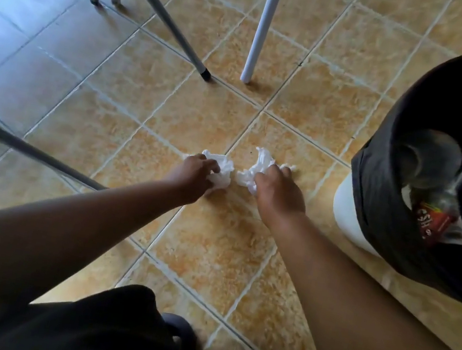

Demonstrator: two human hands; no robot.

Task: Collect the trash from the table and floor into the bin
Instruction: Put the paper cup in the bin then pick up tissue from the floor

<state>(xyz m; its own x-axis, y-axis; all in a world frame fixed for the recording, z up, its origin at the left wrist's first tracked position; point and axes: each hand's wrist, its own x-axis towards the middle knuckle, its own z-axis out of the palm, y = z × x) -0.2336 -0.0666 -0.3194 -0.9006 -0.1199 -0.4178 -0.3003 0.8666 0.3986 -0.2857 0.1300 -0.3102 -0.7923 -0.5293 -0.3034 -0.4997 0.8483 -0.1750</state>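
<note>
A: Well, where's the trash?
B: On the tiled floor (pixel 211 248): left hand (pixel 193 175) grips one white paper wad (pixel 220 170), right hand (pixel 279 194) grips a second wad (pixel 249 175), just beside each other.
A: Any writing?
B: A red wrapper (pixel 432 222) in the black-lined bin (pixel 375 183); white letters, unreadable.

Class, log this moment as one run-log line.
left hand grips crumpled tissue | right hand grips second tissue | bin at right, trash inside
</note>
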